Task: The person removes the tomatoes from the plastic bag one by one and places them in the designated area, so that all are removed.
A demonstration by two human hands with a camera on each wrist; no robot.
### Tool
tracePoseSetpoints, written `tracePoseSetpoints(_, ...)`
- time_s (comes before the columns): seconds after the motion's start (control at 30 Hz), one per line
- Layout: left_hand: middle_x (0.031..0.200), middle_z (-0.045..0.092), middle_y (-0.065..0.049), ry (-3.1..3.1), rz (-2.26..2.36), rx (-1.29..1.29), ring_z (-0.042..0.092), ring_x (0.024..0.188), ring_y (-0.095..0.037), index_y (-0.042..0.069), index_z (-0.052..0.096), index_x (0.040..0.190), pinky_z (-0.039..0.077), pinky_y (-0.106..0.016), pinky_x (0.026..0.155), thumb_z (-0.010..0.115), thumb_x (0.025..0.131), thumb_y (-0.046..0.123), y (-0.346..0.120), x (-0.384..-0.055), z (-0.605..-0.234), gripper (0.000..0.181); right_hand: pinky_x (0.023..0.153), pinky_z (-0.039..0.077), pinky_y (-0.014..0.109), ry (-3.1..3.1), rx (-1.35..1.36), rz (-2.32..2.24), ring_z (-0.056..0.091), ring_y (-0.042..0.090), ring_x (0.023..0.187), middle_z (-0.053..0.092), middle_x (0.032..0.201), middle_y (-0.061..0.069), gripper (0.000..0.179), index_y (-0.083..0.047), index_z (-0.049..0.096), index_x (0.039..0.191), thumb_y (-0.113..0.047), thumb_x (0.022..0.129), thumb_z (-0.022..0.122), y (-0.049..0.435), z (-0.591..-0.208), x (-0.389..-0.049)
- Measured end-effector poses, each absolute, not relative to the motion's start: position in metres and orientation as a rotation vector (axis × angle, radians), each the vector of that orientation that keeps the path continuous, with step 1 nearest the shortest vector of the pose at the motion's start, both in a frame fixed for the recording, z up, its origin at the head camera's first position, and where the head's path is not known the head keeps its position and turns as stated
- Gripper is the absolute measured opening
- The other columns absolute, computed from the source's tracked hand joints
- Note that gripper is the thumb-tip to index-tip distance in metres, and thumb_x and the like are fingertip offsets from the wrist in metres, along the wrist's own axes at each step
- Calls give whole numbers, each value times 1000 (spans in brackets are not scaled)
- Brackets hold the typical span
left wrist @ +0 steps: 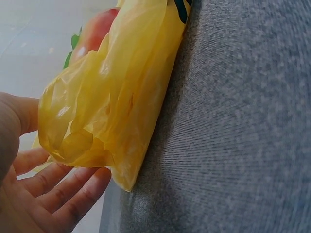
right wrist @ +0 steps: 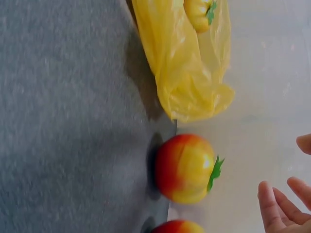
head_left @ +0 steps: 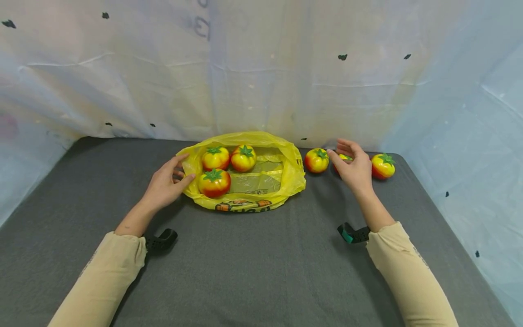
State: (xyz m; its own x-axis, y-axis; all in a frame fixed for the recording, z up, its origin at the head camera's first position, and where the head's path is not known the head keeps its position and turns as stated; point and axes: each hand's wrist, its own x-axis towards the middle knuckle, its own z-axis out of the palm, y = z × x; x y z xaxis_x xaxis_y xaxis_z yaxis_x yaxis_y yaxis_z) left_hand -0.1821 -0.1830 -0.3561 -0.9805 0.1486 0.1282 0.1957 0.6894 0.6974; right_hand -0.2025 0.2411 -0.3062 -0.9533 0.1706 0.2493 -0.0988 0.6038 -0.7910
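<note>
A yellow plastic bag (head_left: 292, 184) lies open on the table, holding three red-and-yellow tomatoes with green leafy tops, such as the front one (head_left: 214, 183). At the bag's left end, my left hand (head_left: 165, 181) touches the plastic with loosely extended fingers, thumb on one side. My right hand (head_left: 353, 168) hovers with relaxed fingers above the tomatoes to the right of the bag, holding nothing. Just left of its fingertips sits one tomato (head_left: 316, 161). A second tomato (head_left: 345, 158) is mostly hidden behind the hand. Beyond it stands a third tomato (head_left: 382, 166).
Dark grey cloth covers the table (head_left: 261, 263). A pale sheet (head_left: 261, 68) with small dark marks rises behind it and along the right side. Black wrist mounts (head_left: 161, 240) hang below both forearms.
</note>
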Motion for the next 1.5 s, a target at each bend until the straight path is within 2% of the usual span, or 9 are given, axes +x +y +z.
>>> tracePoseSetpoints(0.2,124,47,-26,-2833,-1189,-286,56,102,-37,1,30,149,51,-53,83,55,98,22,-183,-181,-357,60,102,44,47,-2535,28,1286,54,28,123,56,134,15,51,-5,53,134,-32,92,65,228,-307,-199)
tracePoseSetpoints(0.67,123,47,-26,-2820,-1188,-281,56,101,-37,0,31,148,51,-52,82,55,98,20,-182,-180,-356,59,100,47,44,-2546,95,1409,55,27,120,55,133,13,50,-6,53,134,-29,92,66,199,-315,-200)
tracePoseSetpoints(0.9,122,47,-25,-2791,-1175,-271,55,100,-36,1,33,147,51,-52,81,57,97,19,-181,-181,-357,58,98,47,46,-2542,150,1470,56,29,118,57,131,14,47,-5,54,132,-26,91,67,185,-319,-202)
tracePoseSetpoints(1.3,124,47,-26,-2795,-1185,-268,55,100,-36,1,33,147,51,-52,81,57,97,19,-180,-181,-355,59,99,47,43,-2575,174,1520,56,26,117,57,130,10,50,-6,54,133,-28,91,67,158,-324,-212)
tracePoseSetpoints(1.5,124,48,-26,-2787,-1187,-270,56,100,-36,1,33,147,51,-52,82,57,97,19,-179,-181,-355,59,99,47,43,-2567,205,1587,56,26,117,57,130,14,50,-6,54,133,-30,91,67,145,-328,-218)
